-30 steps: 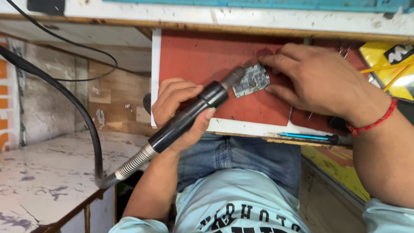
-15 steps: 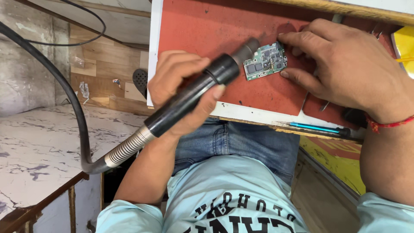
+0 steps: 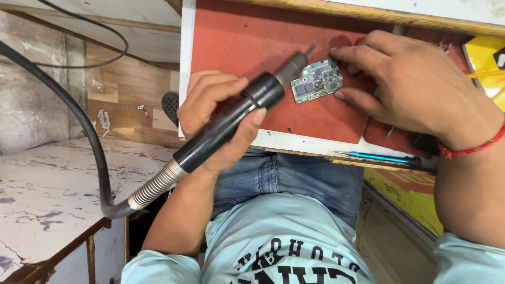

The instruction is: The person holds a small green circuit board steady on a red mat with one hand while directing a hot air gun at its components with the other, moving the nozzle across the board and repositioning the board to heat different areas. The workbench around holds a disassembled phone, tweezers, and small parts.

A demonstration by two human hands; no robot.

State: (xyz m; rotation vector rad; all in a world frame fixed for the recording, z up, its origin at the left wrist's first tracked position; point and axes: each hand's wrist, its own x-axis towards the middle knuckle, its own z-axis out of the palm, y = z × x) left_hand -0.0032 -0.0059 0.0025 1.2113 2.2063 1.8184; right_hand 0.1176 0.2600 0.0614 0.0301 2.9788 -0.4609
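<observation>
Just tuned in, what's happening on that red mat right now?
A person seated at a bench is working on a small green circuit board lying on a red mat. The left hand grips a black hot-air handpiece with its metal nozzle aimed at the board's left edge; a thick black hose trails off the handle. The right hand pins the board down with its fingertips. A blue-handled tool lies at the bench's near edge.
</observation>
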